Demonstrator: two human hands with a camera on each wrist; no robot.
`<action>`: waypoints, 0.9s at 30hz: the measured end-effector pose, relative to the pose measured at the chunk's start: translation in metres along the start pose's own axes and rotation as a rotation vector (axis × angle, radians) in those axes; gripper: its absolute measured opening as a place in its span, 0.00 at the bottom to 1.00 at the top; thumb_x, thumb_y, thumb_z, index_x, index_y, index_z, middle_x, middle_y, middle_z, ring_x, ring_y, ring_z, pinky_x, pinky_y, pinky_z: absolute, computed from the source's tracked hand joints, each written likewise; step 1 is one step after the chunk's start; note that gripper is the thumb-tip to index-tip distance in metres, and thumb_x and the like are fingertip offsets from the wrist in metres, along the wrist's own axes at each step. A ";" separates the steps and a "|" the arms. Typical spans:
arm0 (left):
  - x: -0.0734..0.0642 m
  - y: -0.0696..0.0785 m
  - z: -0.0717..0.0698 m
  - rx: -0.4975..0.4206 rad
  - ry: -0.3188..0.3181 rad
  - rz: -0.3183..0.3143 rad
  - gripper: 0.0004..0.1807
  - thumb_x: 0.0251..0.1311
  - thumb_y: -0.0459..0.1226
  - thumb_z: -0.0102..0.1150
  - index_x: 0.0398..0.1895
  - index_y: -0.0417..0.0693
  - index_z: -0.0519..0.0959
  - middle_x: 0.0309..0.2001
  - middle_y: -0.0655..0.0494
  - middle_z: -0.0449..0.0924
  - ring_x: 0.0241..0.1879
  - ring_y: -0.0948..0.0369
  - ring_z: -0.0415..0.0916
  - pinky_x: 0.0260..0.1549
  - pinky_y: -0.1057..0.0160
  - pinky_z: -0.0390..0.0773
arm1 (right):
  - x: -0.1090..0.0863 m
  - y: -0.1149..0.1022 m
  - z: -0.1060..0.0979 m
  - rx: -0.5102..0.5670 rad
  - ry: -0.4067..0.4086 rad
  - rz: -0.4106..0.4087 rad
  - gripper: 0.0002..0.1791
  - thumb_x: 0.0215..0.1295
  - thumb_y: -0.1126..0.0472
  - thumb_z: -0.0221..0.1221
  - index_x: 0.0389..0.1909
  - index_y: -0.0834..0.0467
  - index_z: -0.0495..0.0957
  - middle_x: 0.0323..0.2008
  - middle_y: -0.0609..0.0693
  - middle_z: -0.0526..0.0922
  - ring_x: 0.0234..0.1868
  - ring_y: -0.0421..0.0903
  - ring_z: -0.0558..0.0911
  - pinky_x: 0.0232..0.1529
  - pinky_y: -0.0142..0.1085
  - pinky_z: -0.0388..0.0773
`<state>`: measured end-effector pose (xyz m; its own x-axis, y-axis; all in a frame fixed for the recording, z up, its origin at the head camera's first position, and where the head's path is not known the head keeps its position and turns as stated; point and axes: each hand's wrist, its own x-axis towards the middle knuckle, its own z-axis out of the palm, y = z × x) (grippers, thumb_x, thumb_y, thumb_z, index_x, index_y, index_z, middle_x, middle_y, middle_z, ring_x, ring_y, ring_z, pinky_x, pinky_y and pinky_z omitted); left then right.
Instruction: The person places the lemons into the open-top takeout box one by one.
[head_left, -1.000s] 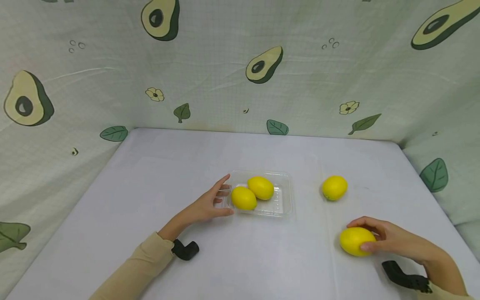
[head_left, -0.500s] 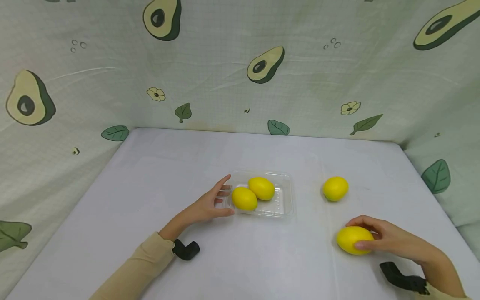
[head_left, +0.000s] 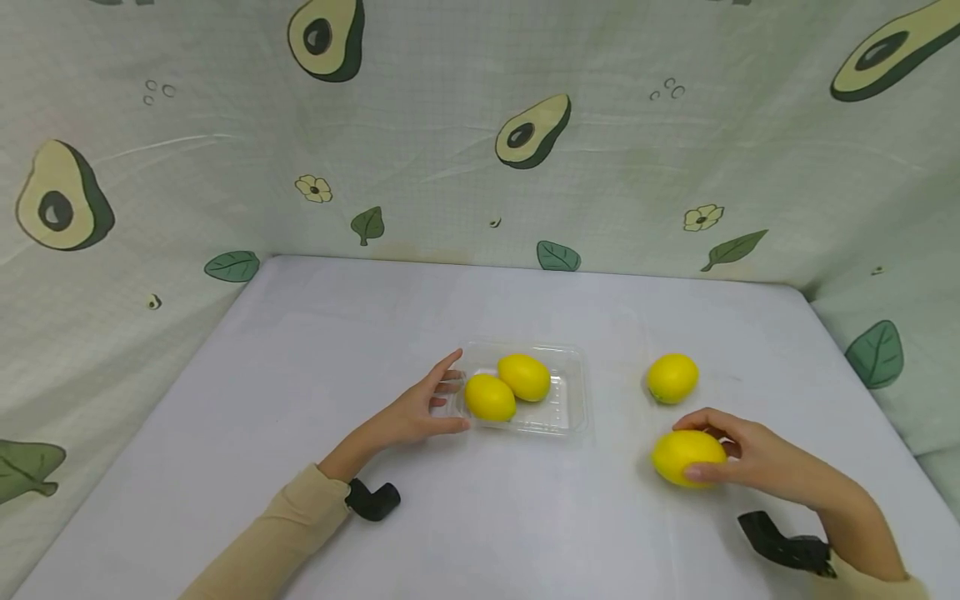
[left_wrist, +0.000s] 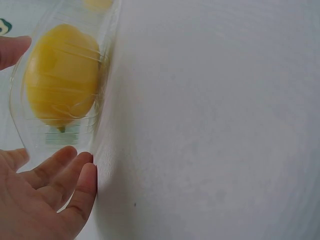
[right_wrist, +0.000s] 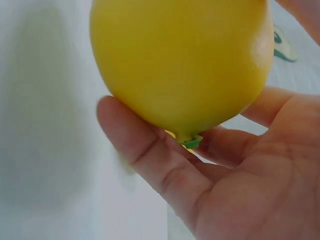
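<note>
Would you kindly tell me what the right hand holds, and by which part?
The right hand holds a yellow lemon by its sides, stem end facing the palm.

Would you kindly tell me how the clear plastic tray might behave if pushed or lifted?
The clear plastic tray would probably slide rather than tip, being low and broad. Its see-through, thin-looking walls suggest it may flex. The two lemons sit toward its left, so that side might dip if lifted.

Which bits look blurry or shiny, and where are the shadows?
Head view: a soft shadow on the white table beside the held lemon; left wrist view: thin shiny streaks on the clear container; right wrist view: a pale shine on the held lemon's side, a big blurry shadow, and a fuzzy avocado print behind.
</note>
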<state>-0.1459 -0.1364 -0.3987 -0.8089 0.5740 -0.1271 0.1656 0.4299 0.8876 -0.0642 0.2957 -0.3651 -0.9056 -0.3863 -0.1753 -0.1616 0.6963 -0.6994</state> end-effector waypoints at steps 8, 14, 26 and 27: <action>0.001 0.000 -0.001 -0.003 0.000 -0.002 0.54 0.53 0.41 0.66 0.74 0.57 0.38 0.69 0.43 0.54 0.67 0.47 0.58 0.63 0.47 0.64 | 0.014 -0.025 0.001 -0.064 0.150 -0.022 0.24 0.54 0.55 0.66 0.49 0.58 0.72 0.41 0.47 0.75 0.37 0.35 0.70 0.35 0.27 0.73; 0.002 0.000 -0.001 -0.003 0.005 -0.006 0.54 0.52 0.41 0.66 0.74 0.58 0.39 0.69 0.44 0.55 0.67 0.48 0.58 0.63 0.48 0.64 | 0.028 -0.043 0.003 -0.072 0.203 -0.006 0.27 0.54 0.53 0.66 0.51 0.59 0.71 0.44 0.50 0.74 0.38 0.37 0.70 0.38 0.26 0.73; 0.003 0.000 -0.001 0.001 0.011 -0.002 0.54 0.52 0.41 0.66 0.74 0.57 0.39 0.69 0.43 0.55 0.67 0.48 0.58 0.62 0.48 0.65 | 0.059 -0.078 0.022 -0.049 0.213 -0.053 0.28 0.53 0.51 0.66 0.52 0.59 0.70 0.49 0.51 0.76 0.44 0.45 0.71 0.46 0.36 0.73; 0.003 0.000 -0.001 0.000 0.011 -0.004 0.54 0.52 0.41 0.66 0.74 0.57 0.39 0.69 0.43 0.55 0.67 0.48 0.58 0.62 0.48 0.65 | 0.062 -0.079 0.024 -0.049 0.212 -0.058 0.28 0.53 0.50 0.66 0.52 0.59 0.70 0.49 0.51 0.76 0.44 0.46 0.71 0.47 0.38 0.73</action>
<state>-0.1484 -0.1356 -0.3989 -0.8155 0.5650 -0.1255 0.1626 0.4318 0.8872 -0.0979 0.2021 -0.3373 -0.9555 -0.2943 0.0179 -0.2302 0.7067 -0.6690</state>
